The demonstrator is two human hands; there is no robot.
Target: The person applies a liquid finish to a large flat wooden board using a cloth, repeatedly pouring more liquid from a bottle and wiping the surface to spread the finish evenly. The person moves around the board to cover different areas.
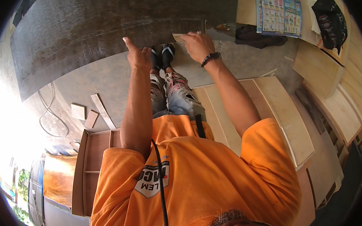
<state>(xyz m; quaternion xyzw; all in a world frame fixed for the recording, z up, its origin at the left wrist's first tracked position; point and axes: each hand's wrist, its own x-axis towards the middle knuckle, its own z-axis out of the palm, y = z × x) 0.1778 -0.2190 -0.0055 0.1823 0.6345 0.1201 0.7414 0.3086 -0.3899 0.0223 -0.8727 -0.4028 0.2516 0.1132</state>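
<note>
A broad dark brown panel point(81, 40) with a streaked, glossy surface spans the far side, in front of my feet. My right hand point(198, 45), with a dark bracelet at the wrist, is closed on a small flat tan piece point(177, 37) like a spreader. It sits at the panel's near edge, and the fingers hide much of the piece. My left hand point(138, 55) is over the same edge, left of my feet. Its thumb stretches out over the panel and its fingers curl loosely, with nothing seen in them. A pale streak runs across the panel beyond both hands.
Dark cloth point(259, 37) and a printed sheet point(279, 9) lie right of the panel, near a black bag-like item point(329, 23). Pale boards point(287, 115) rest at my right. At left are a looped cable point(50, 110), wood offcuts point(78, 111) and a shallow wooden frame point(96, 149).
</note>
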